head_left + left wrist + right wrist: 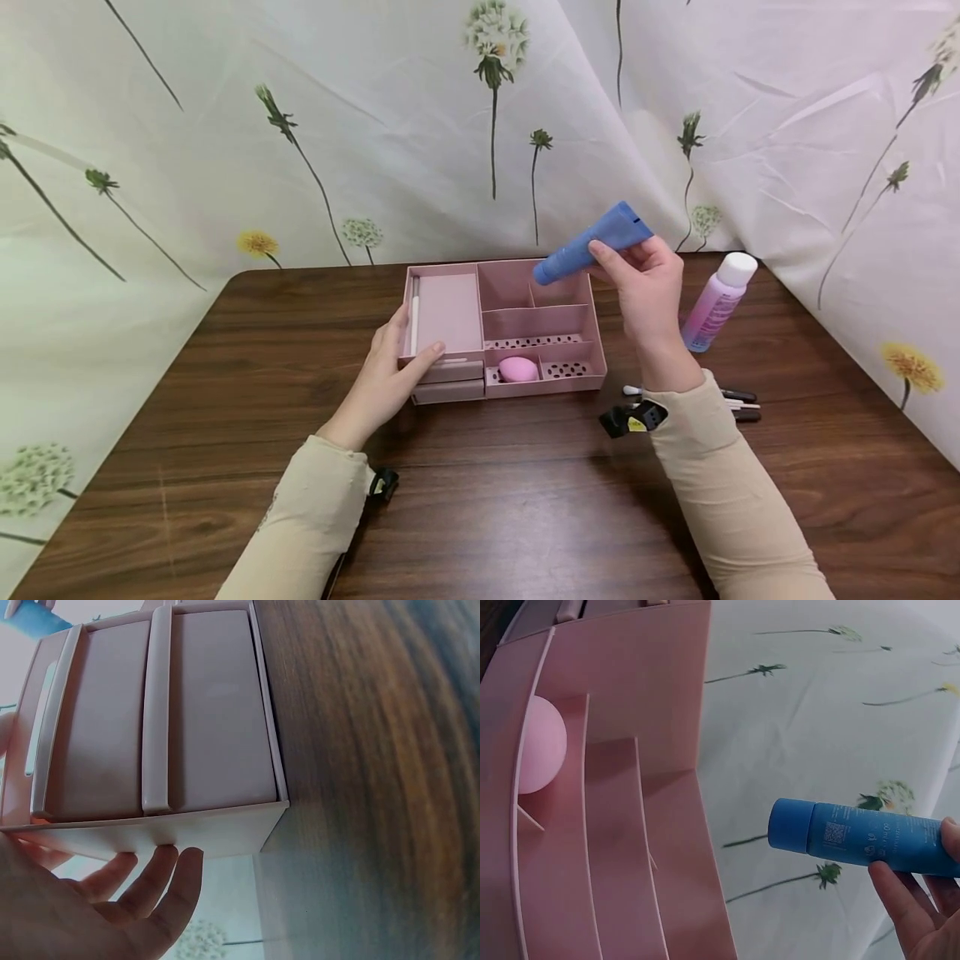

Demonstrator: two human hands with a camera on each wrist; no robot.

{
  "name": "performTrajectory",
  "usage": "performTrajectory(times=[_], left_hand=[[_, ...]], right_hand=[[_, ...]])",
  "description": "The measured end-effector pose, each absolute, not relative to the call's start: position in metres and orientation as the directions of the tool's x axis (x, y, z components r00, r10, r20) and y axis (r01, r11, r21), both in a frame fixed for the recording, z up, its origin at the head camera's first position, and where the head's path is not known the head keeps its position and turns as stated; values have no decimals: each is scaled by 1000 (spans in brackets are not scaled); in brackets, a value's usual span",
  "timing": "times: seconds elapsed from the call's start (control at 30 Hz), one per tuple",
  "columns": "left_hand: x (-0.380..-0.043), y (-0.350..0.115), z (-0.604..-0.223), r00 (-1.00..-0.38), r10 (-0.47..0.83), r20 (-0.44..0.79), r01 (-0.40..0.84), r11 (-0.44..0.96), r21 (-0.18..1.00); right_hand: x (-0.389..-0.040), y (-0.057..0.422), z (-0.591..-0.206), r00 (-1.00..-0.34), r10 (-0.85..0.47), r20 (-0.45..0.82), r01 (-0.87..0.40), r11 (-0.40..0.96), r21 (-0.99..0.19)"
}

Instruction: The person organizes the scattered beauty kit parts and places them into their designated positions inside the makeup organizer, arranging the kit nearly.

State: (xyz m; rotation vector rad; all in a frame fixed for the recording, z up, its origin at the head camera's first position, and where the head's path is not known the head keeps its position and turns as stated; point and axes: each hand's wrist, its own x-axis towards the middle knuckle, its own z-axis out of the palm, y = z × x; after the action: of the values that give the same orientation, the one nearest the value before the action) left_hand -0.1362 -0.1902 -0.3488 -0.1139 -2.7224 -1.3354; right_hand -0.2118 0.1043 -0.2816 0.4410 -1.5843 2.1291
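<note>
A blue squeeze tube (592, 243) is pinched in my right hand (651, 283), tilted with its cap end down and to the left over the rear compartments of a pink desk organizer (535, 319). In the right wrist view the tube (877, 838) is apart from the organizer, cap toward it. My left hand (386, 375) grips the organizer's left side, thumb over the front of the top tray and fingers along the outer wall. Two closed drawers (210, 712) show beneath that tray. A pink makeup sponge (518, 369) sits in a front compartment, and a thin white stick (415, 317) lies in the top tray.
A pink and purple bottle with a white cap (718, 302) stands to the right of the organizer. Several brushes (742, 405) lie on the dark wooden table (480, 500), partly behind my right wrist. A flower-printed cloth (375, 125) hangs behind the table.
</note>
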Motion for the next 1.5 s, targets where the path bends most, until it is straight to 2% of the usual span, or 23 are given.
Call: performTrajectory(times=[0.23,0.4,0.6,0.9,1.27,1.5], left_hand=[[-136,-192,-348,-990,19,140,122,614,780],[-137,-191,-349,-991,22,133,119,611,783],[-136,-191,-349,-991,19,129,114,610,784],[-136,-192,-349,-991,22,131,117,611,783],[-135,-190,-347,-990,23,138,124,599,791],[-134,-191,-347,-989,22,145,129,599,790]], right_hand=[[-221,88,-282,-869,59,490,-493,-161,-855],[-231,83,-286,-898,-18,439,-438,-53,-898],[-243,77,-288,-923,-35,383,-384,114,-916],[-257,63,-292,-942,-91,322,-335,274,-902],[-265,49,-301,-961,-99,257,-275,320,-906],[-265,45,-309,-963,-108,246,-269,400,-876]])
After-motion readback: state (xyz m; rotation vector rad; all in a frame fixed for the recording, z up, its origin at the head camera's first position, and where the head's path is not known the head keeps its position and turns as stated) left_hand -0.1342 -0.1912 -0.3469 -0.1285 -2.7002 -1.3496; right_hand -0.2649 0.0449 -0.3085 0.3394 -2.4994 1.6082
